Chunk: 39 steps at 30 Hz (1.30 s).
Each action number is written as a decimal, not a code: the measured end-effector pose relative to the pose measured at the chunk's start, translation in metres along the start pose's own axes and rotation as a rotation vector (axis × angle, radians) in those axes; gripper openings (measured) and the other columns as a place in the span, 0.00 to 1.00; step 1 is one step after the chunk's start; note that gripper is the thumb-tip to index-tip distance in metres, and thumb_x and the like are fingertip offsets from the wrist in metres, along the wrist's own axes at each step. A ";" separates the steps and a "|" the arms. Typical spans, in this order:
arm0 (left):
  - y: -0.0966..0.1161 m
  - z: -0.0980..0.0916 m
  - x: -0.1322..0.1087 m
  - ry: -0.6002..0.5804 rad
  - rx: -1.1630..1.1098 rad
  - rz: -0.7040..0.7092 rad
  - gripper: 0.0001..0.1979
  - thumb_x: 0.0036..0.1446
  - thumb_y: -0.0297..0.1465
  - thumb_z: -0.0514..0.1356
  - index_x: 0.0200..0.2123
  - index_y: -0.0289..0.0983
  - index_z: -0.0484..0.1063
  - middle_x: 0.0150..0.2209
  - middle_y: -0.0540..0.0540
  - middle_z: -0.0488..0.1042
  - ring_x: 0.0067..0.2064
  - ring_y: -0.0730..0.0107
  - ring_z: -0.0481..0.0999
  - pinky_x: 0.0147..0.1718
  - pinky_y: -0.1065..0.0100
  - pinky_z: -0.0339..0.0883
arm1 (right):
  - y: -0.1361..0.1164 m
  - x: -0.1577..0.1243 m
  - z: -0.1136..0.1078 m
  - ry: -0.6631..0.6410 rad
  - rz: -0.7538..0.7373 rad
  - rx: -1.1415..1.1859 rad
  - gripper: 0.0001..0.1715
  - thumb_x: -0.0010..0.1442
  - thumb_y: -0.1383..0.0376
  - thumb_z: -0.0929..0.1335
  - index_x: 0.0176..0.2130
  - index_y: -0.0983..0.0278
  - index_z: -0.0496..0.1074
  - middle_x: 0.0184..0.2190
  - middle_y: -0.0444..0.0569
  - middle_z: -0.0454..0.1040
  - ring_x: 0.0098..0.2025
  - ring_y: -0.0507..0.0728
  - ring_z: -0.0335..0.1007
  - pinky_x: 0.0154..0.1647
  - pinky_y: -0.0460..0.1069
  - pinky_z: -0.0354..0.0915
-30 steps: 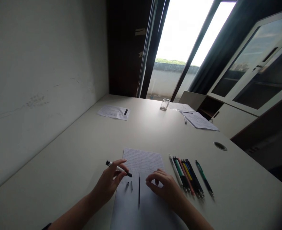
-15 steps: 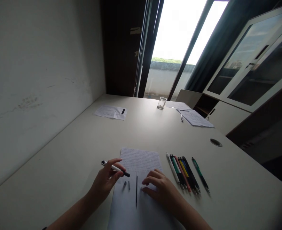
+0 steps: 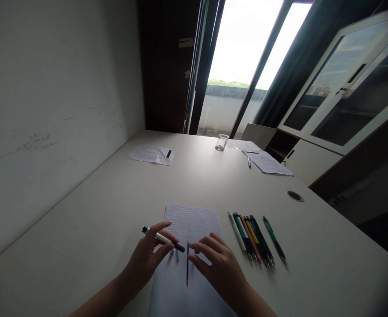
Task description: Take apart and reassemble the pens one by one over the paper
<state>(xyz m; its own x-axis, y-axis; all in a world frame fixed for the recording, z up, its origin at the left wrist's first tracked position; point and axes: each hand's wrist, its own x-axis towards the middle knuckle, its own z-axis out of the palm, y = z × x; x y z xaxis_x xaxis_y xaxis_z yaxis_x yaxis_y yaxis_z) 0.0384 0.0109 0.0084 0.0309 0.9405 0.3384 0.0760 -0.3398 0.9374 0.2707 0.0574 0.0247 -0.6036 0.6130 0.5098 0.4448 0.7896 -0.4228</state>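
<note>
My left hand (image 3: 148, 257) pinches a white pen barrel with black ends (image 3: 162, 239), held level just above a sheet of lined paper (image 3: 194, 222). On the sheet lie a thin dark refill (image 3: 187, 264) and two small pen parts (image 3: 174, 254). My right hand (image 3: 215, 264) hovers low over the paper with its fingers spread and curved, fingertips right beside the refill; it holds nothing.
A row of several coloured pens (image 3: 255, 240) lies to the right of the sheet. Farther back on the pale table (image 3: 82, 229) are a folded paper (image 3: 152, 154), a small glass jar (image 3: 221, 142), more sheets with a pen (image 3: 266, 162) and a cable hole (image 3: 294, 196).
My right hand has slid left across the paper to the refill. My left hand with the pen barrel has shifted slightly right. The view has drifted a little.
</note>
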 end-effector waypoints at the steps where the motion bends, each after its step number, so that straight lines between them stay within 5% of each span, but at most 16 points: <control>1: 0.000 0.001 -0.001 -0.004 -0.010 0.001 0.19 0.66 0.36 0.60 0.58 0.44 0.62 0.41 0.45 0.79 0.43 0.63 0.81 0.44 0.61 0.76 | -0.003 0.000 0.002 0.001 -0.001 0.009 0.08 0.66 0.61 0.70 0.44 0.62 0.77 0.32 0.49 0.77 0.34 0.58 0.71 0.38 0.53 0.69; 12: -0.002 0.003 -0.004 -0.065 0.011 -0.043 0.15 0.68 0.36 0.58 0.56 0.44 0.63 0.43 0.45 0.79 0.43 0.64 0.80 0.45 0.62 0.74 | -0.013 -0.002 0.007 0.070 0.105 0.156 0.04 0.65 0.67 0.69 0.40 0.61 0.76 0.30 0.47 0.76 0.31 0.55 0.70 0.32 0.49 0.66; 18: 0.003 0.001 -0.002 -0.011 0.040 -0.115 0.11 0.67 0.39 0.59 0.45 0.39 0.70 0.37 0.45 0.78 0.38 0.63 0.81 0.39 0.64 0.76 | -0.006 -0.003 0.002 0.092 0.203 0.279 0.05 0.65 0.68 0.68 0.41 0.62 0.75 0.31 0.47 0.74 0.25 0.52 0.66 0.24 0.45 0.65; 29: -0.001 -0.005 0.001 0.168 -0.060 -0.192 0.11 0.65 0.40 0.60 0.43 0.38 0.70 0.31 0.48 0.77 0.34 0.66 0.78 0.37 0.64 0.74 | 0.012 -0.015 -0.024 0.103 0.327 0.327 0.04 0.68 0.64 0.65 0.42 0.61 0.70 0.34 0.47 0.71 0.28 0.53 0.66 0.26 0.47 0.66; 39: -0.004 -0.007 0.000 0.167 -0.056 -0.227 0.10 0.65 0.38 0.59 0.44 0.39 0.69 0.32 0.48 0.76 0.36 0.65 0.78 0.38 0.64 0.73 | 0.017 -0.024 -0.051 -0.289 0.108 -0.152 0.10 0.58 0.74 0.65 0.39 0.62 0.67 0.39 0.50 0.71 0.36 0.57 0.70 0.33 0.50 0.68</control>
<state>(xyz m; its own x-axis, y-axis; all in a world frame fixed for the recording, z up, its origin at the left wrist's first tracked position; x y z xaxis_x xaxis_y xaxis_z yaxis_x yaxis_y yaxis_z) 0.0316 0.0119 0.0050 -0.1458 0.9816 0.1234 0.0065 -0.1237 0.9923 0.3267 0.0575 0.0431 -0.7008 0.6767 0.2257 0.5965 0.7294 -0.3348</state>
